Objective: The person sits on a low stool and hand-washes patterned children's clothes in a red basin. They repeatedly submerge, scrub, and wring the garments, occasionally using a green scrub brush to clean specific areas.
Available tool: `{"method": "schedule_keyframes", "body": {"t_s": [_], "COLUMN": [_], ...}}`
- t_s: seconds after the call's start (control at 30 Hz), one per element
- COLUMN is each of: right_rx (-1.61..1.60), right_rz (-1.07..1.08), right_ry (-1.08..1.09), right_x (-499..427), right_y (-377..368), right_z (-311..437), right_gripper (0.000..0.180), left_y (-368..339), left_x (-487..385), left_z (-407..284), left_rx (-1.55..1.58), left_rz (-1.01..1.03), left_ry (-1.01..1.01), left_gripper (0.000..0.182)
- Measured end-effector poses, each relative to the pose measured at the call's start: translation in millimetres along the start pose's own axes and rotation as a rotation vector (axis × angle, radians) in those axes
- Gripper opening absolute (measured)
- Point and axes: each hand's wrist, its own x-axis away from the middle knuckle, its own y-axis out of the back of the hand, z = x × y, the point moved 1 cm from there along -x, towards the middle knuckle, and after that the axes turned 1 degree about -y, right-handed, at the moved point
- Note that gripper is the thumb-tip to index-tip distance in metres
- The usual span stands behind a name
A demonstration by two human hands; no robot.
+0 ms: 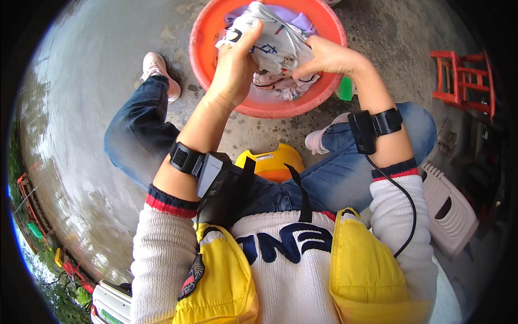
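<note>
A red-orange plastic basin (269, 111) stands on the ground before me with wet laundry in it. Over it my left hand (238, 60) grips a wet white cloth (275, 40) with dark printed marks, its thumb on top. My right hand (330, 58) holds the right edge of the same cloth between thumb and fingers. Below the cloth lie a lilac garment (289, 16) and a pale pink, patterned garment (269, 81). The fingers of both hands are partly hidden by the cloth.
A green object (346, 88) lies beside the basin's lower right rim. Between my legs is a yellow plastic thing (269, 156). A red chair-like frame (461, 81) and a beige slatted plastic chair (449, 210) stand to the right. A white car (113, 299) is behind left.
</note>
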Motion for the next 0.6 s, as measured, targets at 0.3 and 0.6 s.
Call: {"method": "schedule_keyframes", "body": {"t_s": [0.3, 0.6], "right_rx": [-0.164, 0.313], "right_rz": [-1.498, -0.509], "right_ry": [-0.238, -1.033], "right_x": [-0.9, 28.1], "right_y": [75.7, -90.0], "right_z": [-207.5, -351.7], "right_gripper": [0.013, 0.091], "left_y": [44.6, 22.4], "left_x": [-15.6, -2.1], "left_z": [45.6, 45.2], "left_rx": [0.232, 0.163], "left_rz": [-0.446, -0.429], "left_ry": [0.392, 0.552], "left_gripper": [0.034, 0.033]}}
